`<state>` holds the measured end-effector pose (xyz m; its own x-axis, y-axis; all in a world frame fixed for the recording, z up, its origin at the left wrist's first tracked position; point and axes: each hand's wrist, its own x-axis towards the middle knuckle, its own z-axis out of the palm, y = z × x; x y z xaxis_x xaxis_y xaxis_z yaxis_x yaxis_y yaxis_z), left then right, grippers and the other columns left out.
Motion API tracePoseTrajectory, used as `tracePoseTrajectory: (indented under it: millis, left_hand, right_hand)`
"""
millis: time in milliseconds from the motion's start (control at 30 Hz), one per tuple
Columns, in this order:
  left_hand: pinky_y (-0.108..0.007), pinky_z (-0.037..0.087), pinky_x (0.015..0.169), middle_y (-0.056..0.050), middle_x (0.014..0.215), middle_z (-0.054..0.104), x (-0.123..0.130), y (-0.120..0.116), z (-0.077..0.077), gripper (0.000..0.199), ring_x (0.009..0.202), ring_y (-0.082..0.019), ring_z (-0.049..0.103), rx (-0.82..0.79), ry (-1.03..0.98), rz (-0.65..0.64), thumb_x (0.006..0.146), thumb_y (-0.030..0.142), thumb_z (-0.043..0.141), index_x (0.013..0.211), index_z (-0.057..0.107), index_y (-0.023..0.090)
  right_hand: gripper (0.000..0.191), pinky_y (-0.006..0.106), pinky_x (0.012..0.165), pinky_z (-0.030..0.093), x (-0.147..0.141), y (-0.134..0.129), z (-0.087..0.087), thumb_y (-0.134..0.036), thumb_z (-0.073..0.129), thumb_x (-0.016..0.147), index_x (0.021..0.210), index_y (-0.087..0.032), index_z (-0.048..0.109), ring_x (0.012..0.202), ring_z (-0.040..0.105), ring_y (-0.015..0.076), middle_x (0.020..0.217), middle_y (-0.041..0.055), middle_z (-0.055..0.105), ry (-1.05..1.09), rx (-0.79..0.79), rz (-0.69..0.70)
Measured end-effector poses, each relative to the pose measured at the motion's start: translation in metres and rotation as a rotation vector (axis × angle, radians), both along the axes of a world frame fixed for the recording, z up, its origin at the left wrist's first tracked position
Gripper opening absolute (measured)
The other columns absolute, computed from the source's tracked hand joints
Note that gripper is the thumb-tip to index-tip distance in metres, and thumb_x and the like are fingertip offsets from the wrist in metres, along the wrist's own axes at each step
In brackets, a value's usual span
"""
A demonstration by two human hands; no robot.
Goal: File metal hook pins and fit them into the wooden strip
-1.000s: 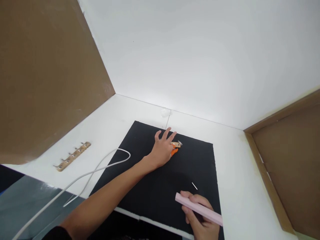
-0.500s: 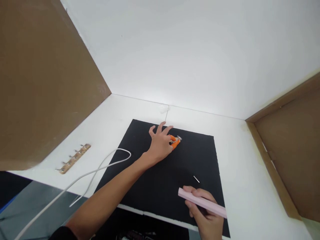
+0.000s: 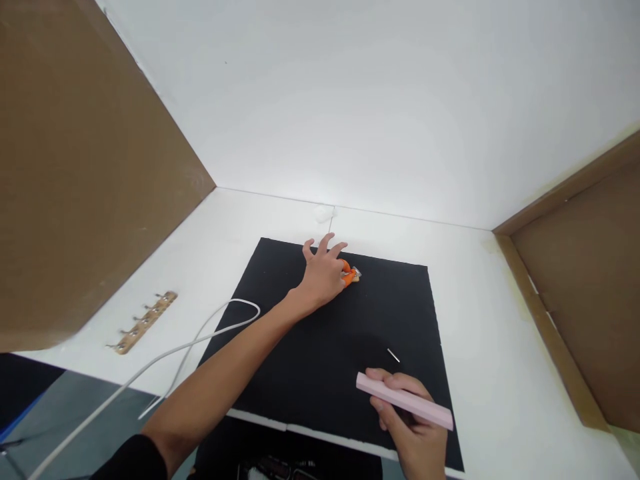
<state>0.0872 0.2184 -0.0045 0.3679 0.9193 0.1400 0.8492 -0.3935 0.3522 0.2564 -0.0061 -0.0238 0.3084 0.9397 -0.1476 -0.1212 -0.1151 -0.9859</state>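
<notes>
A small tool with orange handles point(image 3: 349, 274) and a bright metal tip is seen at the fingertips of the left hand point(image 3: 323, 277), lying on a matte black mat point(image 3: 325, 360) that is square and flat. The tool is partly covered by the fingers, so its full shape cannot be made out; one such tool is counted. The left hand is laid palm down with fingers fanned outward, the thumb side closed over the orange handles, so the tool is grasped against the mat. The left arm is stretched far forward, nearly straight, with a dark sleeve at the near edge of the view.

One long, slim pink bar point(image 3: 404, 402) of rectangular section, smooth and pale, is held in the right hand point(image 3: 410, 427), whose fingers are curled around it; the bar is carried level just above the mat's near right part. Just beyond the right hand, one short thin silvery sliver point(image 3: 393, 356) lies on the mat.

To the left of the left arm, one smooth white cable point(image 3: 200, 337) is looped over the white tabletop point(image 3: 480, 347). Farther left, one narrow wooden strip with metal hooks point(image 3: 143, 322) lies flat; about five hooks are counted. Brown board panels point(image 3: 75, 173) stand at both sides, two in all.
</notes>
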Motion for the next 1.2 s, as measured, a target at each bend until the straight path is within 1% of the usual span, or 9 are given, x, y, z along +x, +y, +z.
tracePoseTrajectory:
  millis: [167, 400, 633, 733, 833, 933, 1000, 1067, 1200]
  left_hand:
    - [-0.077, 0.021, 0.121, -0.01, 0.156, 0.065, -0.001, 0.004, -0.003, 0.016, 0.157, -0.045, 0.037, -0.006, 0.015, -0.009, 0.09, 0.014, 0.074, 0.084, 0.086, 0.022]
    - [-0.076, 0.022, 0.122, -0.01, 0.155, 0.065, -0.004, 0.006, 0.0, 0.019, 0.155, -0.044, 0.039, -0.041, 0.036, -0.006, 0.086, 0.01, 0.073, 0.088, 0.087, 0.022]
    - [-0.077, 0.02, 0.124, -0.012, 0.158, 0.062, -0.004, 0.008, 0.006, 0.011, 0.158, -0.045, 0.037, -0.099, 0.049, -0.011, 0.092, 0.025, 0.076, 0.09, 0.086, 0.021]
    - [-0.075, 0.02, 0.126, -0.012, 0.156, 0.064, -0.005, 0.01, 0.007, 0.009, 0.158, -0.043, 0.037, -0.138, 0.061, -0.022, 0.093, 0.026, 0.078, 0.092, 0.084, 0.019]
    - [-0.072, 0.022, 0.129, -0.012, 0.154, 0.064, -0.007, 0.01, 0.008, 0.018, 0.159, -0.039, 0.037, -0.163, 0.063, -0.031, 0.095, 0.033, 0.078, 0.106, 0.081, 0.018]
    - [-0.074, 0.019, 0.127, -0.013, 0.156, 0.063, -0.007, 0.009, 0.008, 0.013, 0.159, -0.042, 0.035, -0.171, 0.039, -0.037, 0.095, 0.031, 0.077, 0.1, 0.084, 0.021]
    - [-0.076, 0.016, 0.125, -0.013, 0.157, 0.063, -0.007, 0.009, 0.009, 0.011, 0.159, -0.045, 0.034, -0.177, 0.01, -0.038, 0.094, 0.028, 0.076, 0.094, 0.085, 0.021]
    - [-0.075, 0.016, 0.124, -0.014, 0.158, 0.062, -0.008, 0.009, 0.01, 0.009, 0.16, -0.045, 0.034, -0.188, -0.026, -0.037, 0.091, 0.026, 0.079, 0.094, 0.085, 0.021]
    - [-0.074, 0.012, 0.126, -0.014, 0.158, 0.062, -0.011, 0.006, 0.016, 0.013, 0.16, -0.046, 0.032, -0.207, -0.136, -0.007, 0.082, 0.022, 0.085, 0.095, 0.085, 0.021]
  right_hand:
    - [0.027, 0.022, 0.045, 0.049, 0.0, 0.001, -0.001, -0.042, 0.09, 0.084, 0.097, -0.027, 0.072, 0.074, 0.075, 0.0182, 0.103, 0.0062, 0.084, -0.015, 0.007, 0.019]
    - [0.026, 0.022, 0.045, 0.049, -0.002, 0.004, -0.002, -0.04, 0.09, 0.084, 0.098, -0.027, 0.072, 0.07, 0.073, 0.0168, 0.103, 0.0067, 0.084, -0.02, 0.015, 0.03]
    - [0.025, 0.021, 0.042, 0.046, -0.001, 0.007, -0.005, -0.038, 0.091, 0.081, 0.095, -0.027, 0.074, 0.057, 0.067, 0.0128, 0.1, 0.0056, 0.085, -0.02, 0.036, 0.037]
    - [0.026, 0.021, 0.045, 0.05, -0.003, 0.007, -0.002, -0.04, 0.091, 0.082, 0.095, -0.027, 0.073, 0.065, 0.072, 0.0155, 0.101, 0.0064, 0.084, -0.018, 0.011, 0.02]
    - [0.029, 0.025, 0.053, 0.058, -0.006, 0.007, 0.002, -0.044, 0.091, 0.081, 0.095, -0.026, 0.073, 0.078, 0.078, 0.0207, 0.101, 0.0075, 0.084, -0.013, -0.009, 0.0]
    - [0.032, 0.031, 0.058, 0.063, -0.008, 0.007, 0.004, -0.047, 0.092, 0.08, 0.094, -0.025, 0.073, 0.083, 0.079, 0.0248, 0.1, 0.0089, 0.084, -0.008, -0.015, -0.011]
    - [0.032, 0.032, 0.059, 0.064, -0.008, 0.007, 0.004, -0.048, 0.092, 0.08, 0.094, -0.026, 0.073, 0.084, 0.08, 0.0258, 0.099, 0.0089, 0.084, -0.01, -0.017, -0.014]
    - [0.032, 0.032, 0.057, 0.064, -0.007, 0.007, 0.004, -0.048, 0.092, 0.079, 0.093, -0.026, 0.073, 0.083, 0.079, 0.0259, 0.099, 0.0091, 0.084, -0.015, -0.017, -0.016]
    - [0.032, 0.027, 0.047, 0.057, -0.007, 0.006, 0.004, -0.047, 0.091, 0.08, 0.093, -0.024, 0.073, 0.078, 0.078, 0.0241, 0.1, 0.0108, 0.084, -0.041, -0.01, -0.019]
